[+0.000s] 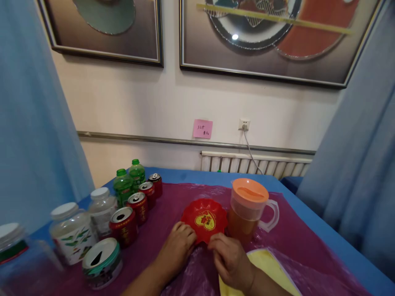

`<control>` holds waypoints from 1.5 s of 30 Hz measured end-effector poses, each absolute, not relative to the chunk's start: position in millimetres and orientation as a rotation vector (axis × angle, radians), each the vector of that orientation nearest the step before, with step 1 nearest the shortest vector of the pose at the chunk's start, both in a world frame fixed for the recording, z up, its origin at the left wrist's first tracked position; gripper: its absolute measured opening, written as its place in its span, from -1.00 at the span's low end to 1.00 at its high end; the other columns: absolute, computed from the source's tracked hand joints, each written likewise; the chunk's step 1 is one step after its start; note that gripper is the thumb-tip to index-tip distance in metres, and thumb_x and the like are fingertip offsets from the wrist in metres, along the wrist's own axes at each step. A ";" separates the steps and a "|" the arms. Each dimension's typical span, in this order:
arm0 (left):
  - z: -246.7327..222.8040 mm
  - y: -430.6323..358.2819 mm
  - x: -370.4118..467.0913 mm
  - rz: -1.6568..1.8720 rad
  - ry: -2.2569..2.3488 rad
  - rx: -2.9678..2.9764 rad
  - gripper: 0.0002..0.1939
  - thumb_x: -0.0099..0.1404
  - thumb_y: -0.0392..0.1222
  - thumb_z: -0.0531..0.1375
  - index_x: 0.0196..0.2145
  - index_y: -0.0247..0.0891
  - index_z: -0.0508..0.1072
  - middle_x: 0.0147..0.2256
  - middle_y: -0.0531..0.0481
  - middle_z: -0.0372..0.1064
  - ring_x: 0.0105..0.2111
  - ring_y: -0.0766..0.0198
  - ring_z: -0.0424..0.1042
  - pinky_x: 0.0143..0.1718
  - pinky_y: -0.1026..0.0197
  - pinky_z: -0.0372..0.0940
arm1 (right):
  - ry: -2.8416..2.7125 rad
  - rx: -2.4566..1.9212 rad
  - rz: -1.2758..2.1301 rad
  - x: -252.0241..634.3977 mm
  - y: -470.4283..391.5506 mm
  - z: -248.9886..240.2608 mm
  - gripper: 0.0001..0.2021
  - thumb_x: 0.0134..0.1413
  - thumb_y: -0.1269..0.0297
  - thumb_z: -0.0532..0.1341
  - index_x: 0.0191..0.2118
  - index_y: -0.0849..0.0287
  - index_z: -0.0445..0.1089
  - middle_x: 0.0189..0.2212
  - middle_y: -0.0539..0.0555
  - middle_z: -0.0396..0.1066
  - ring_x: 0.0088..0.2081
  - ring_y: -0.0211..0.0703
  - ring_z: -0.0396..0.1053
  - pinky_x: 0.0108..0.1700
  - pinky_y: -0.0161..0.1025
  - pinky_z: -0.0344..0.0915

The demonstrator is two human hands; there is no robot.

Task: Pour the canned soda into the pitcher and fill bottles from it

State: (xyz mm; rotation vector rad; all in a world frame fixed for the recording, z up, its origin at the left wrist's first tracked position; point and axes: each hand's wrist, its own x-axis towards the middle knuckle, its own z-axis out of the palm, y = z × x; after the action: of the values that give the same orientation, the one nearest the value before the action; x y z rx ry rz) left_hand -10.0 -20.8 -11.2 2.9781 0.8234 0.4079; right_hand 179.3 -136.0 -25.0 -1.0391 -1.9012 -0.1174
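Observation:
A red plate (197,209) with a wavy rim and a yellow heart design lies on the purple plastic sheet in front of me. My left hand (179,244) has its fingers bent over the plate's near left rim. At the near right rim, my right hand (230,261) pinches the edge between curled fingers. Just right of the plate stands a clear plastic pitcher (243,224) with an orange lid, a side handle and orange-brown liquid inside. Partly under my right forearm is a yellow cloth (271,269).
Along the left stand several red cans (124,230), a wide teal-rimmed can (101,267), clear jars (74,234) with white lids and two green bottles (123,187). The blue tabletop (188,174) shows around the purple sheet (293,218). Behind are a radiator (234,163) and wall.

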 end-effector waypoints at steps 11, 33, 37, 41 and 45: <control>-0.5 -24.6 -12.7 0.345 0.883 2.952 -0.81 0.33 -0.43 0.10 -0.29 -0.23 0.48 -0.21 -0.09 0.51 -0.13 0.09 0.45 0.12 -0.13 0.21 | -1.895 -1.204 0.158 194.2 -129.9 -31.8 -0.71 0.05 0.58 0.07 -0.17 0.07 0.32 -0.32 0.04 0.44 -0.32 -0.16 0.40 -0.29 -0.28 0.24; 188.6 -67.3 -41.5 1.648 0.473 1.734 -0.55 0.19 0.32 0.30 -0.43 -0.16 0.52 -0.56 0.08 0.37 -0.54 0.29 0.31 -0.47 0.25 0.20 | -1.079 -0.584 0.317 149.8 -139.1 154.9 -0.21 0.12 -0.56 -0.31 -0.58 0.08 0.14 -0.62 -0.02 0.15 -0.52 -0.18 0.13 -0.43 -0.21 0.13; 178.7 -69.2 -30.3 1.778 0.242 1.544 -0.27 0.13 0.55 0.17 -0.72 -0.18 0.23 -0.69 0.09 0.15 -0.64 0.33 0.12 -0.57 0.23 0.07 | -0.995 -0.559 0.373 130.2 -139.3 154.8 -0.20 0.06 -0.59 -0.34 -0.64 0.07 0.03 -0.68 -0.03 0.09 -0.61 -0.23 0.04 -0.55 -0.25 0.02; 162.8 -48.4 -13.8 1.652 0.397 1.471 -0.20 0.08 0.65 0.08 -0.77 -0.16 0.13 -0.71 0.06 0.13 -0.64 0.31 0.08 -0.58 0.20 0.04 | -0.984 -0.729 0.439 133.8 -116.9 128.1 -0.20 0.06 -0.59 -0.37 -0.66 0.06 0.01 -0.69 -0.02 0.08 -0.63 -0.24 0.00 -0.58 -0.23 -0.05; 144.0 1.7 4.0 1.399 0.605 1.192 -0.18 0.11 0.66 0.01 -0.78 -0.15 0.04 -0.75 0.10 0.03 -0.70 0.40 -0.03 -0.65 0.26 -0.10 | -0.948 -0.955 0.526 148.8 -72.7 97.0 -0.22 0.09 -0.58 -0.32 -0.66 0.06 0.01 -0.69 -0.04 0.06 -0.61 -0.25 -0.01 -0.53 -0.23 -0.07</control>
State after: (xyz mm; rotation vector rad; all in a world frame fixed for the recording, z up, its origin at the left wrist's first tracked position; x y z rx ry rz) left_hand 4.0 1.7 144.0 1.1916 0.6051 1.3994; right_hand 148.8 -72.7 97.0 -0.9549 -0.9476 0.5264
